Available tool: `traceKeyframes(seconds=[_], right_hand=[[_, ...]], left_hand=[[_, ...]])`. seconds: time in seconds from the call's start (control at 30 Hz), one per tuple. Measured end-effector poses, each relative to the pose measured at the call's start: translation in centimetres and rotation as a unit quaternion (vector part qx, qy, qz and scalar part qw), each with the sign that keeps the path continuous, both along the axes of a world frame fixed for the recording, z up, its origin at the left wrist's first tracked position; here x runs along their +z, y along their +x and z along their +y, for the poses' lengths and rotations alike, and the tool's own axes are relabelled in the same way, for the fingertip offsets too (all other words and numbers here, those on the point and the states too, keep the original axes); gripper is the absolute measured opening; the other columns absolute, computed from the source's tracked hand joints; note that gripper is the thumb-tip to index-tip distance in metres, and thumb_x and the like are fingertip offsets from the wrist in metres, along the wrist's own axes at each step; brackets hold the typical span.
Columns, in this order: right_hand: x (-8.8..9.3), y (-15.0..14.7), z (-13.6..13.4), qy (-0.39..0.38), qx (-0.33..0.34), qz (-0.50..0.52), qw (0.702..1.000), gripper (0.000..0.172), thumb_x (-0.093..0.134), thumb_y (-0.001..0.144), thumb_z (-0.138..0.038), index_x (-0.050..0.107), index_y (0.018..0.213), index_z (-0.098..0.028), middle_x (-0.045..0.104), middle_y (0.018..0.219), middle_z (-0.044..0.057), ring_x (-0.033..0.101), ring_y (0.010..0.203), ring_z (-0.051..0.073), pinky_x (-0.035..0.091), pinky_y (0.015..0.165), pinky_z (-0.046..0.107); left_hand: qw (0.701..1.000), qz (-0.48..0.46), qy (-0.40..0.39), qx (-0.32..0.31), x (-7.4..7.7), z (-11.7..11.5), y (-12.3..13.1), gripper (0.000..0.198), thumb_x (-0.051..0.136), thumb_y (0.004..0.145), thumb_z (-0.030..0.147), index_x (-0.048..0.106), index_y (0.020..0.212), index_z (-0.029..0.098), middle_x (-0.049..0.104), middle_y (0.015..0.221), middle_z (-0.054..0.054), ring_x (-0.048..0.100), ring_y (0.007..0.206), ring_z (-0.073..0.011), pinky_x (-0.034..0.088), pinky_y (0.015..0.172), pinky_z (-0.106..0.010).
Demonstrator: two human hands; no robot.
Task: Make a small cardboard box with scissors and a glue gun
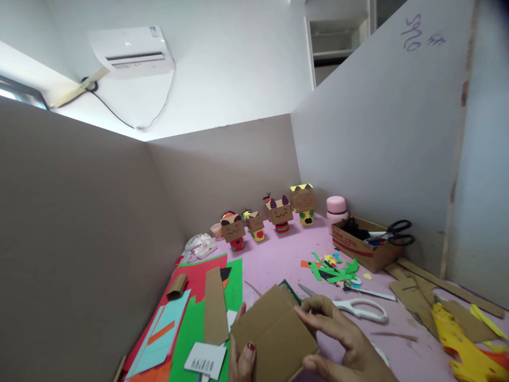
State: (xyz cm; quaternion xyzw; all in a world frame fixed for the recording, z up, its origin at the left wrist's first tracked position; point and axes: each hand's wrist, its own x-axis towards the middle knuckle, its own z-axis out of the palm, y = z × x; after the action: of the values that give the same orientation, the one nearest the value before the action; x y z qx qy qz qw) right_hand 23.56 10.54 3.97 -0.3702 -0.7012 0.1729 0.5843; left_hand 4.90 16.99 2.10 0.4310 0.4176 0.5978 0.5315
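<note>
A small brown cardboard box [278, 337] is held low in front of me, tilted, with a fold line across its face. My left hand [242, 353] grips its left side, the thumb with a dark red nail pressed on the front. At the right side, my right hand [338, 339] has its index finger on the upper edge and its thumb near the lower corner. White-handled scissors [361, 310] lie just behind my right hand, blades partly hidden. A dark green piece [290, 291] shows behind the box's top edge.
Several cardboard figures with eared box heads [279, 212] stand at the back. Paper scraps [334, 269], a tool box [368, 252] with black-handled scissors, a pink bottle [336, 209] and a yellow glue gun [457, 334] lie right. Coloured paper sheets [191, 329] spread left.
</note>
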Motion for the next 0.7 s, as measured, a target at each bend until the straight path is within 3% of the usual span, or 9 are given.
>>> traceKeyframes(seconds=[0.23, 0.33, 0.37, 0.43, 0.53, 0.63, 0.7], right_hand=[[-1.4, -0.2, -0.6, 0.081, -0.114, -0.033, 0.990, 0.053, 0.074, 0.072, -0.023, 0.056, 0.119, -0.038, 0.066, 0.100, 0.002, 0.066, 0.092, 0.018, 0.054, 0.079, 0.022], [-1.6, 0.0, -0.3, 0.043, -0.132, -0.014, 0.990, 0.037, 0.075, 0.071, -0.032, 0.060, 0.105, -0.033, 0.064, 0.108, 0.004, 0.063, 0.101, 0.022, 0.053, 0.082, 0.027], [-1.7, 0.2, -0.2, 0.010, -0.137, 0.007, 0.990, 0.040, 0.074, 0.070, -0.040, 0.058, 0.106, -0.032, 0.061, 0.116, 0.006, 0.059, 0.108, 0.025, 0.052, 0.085, 0.030], [-1.7, 0.6, 0.2, -0.062, -0.136, 0.057, 0.987, 0.065, 0.068, 0.067, -0.058, 0.046, 0.123, -0.032, 0.048, 0.134, 0.011, 0.048, 0.122, 0.031, 0.049, 0.090, 0.040], [-1.2, 1.2, 0.4, -0.130, -0.071, 0.081, 0.986, 0.111, 0.062, 0.058, -0.074, 0.006, 0.144, -0.031, 0.027, 0.148, 0.016, 0.028, 0.134, 0.034, 0.032, 0.102, 0.055], [0.0, 1.7, -0.1, -0.160, 0.003, 0.020, 0.987, 0.125, 0.071, 0.058, -0.064, -0.012, 0.144, -0.029, 0.015, 0.153, 0.016, 0.013, 0.138, 0.032, 0.015, 0.105, 0.060], [0.8, 1.9, -0.6, -0.175, 0.020, -0.032, 0.984, 0.125, 0.077, 0.060, -0.048, -0.015, 0.143, -0.029, 0.009, 0.154, 0.014, 0.011, 0.139, 0.029, 0.015, 0.106, 0.057]], left_hand=[[1.000, 0.013, -0.013, 0.014, 0.5, -0.4, 0.2, 0.084, 0.069, 0.049, 0.063, 0.053, 0.119, 0.019, 0.071, 0.094, -0.010, 0.054, 0.111, -0.0379, 0.046, 0.091, -0.044], [0.999, -0.009, 0.031, 0.013, 0.4, -0.7, 0.3, 0.083, 0.069, 0.051, 0.062, 0.051, 0.120, 0.020, 0.065, 0.111, -0.012, 0.053, 0.112, -0.0376, 0.043, 0.094, -0.045], [0.998, -0.011, 0.058, 0.026, 0.3, -0.7, 0.3, 0.082, 0.069, 0.050, 0.062, 0.051, 0.119, 0.021, 0.061, 0.117, -0.013, 0.052, 0.114, -0.0372, 0.040, 0.097, -0.044], [0.991, 0.001, 0.121, 0.062, 0.2, -0.6, 0.2, 0.084, 0.072, 0.047, 0.061, 0.051, 0.118, 0.022, 0.055, 0.126, -0.013, 0.045, 0.121, -0.0366, 0.034, 0.102, -0.042], [0.988, 0.027, 0.139, 0.058, 0.1, 0.1, -0.3, 0.091, 0.076, 0.033, 0.060, 0.055, 0.113, 0.024, 0.056, 0.123, -0.014, 0.042, 0.123, -0.0395, 0.037, 0.100, -0.043], [0.995, 0.045, 0.088, 0.026, -0.2, 0.5, -0.9, 0.074, 0.073, 0.037, 0.065, 0.064, 0.098, 0.023, 0.064, 0.104, -0.016, 0.049, 0.113, -0.0423, 0.039, 0.095, -0.051], [0.983, 0.065, 0.168, 0.023, -0.7, 0.2, -0.9, 0.060, 0.069, 0.048, 0.067, 0.068, 0.092, 0.026, 0.065, 0.099, -0.015, 0.053, 0.108, -0.0391, 0.036, 0.097, -0.051]])
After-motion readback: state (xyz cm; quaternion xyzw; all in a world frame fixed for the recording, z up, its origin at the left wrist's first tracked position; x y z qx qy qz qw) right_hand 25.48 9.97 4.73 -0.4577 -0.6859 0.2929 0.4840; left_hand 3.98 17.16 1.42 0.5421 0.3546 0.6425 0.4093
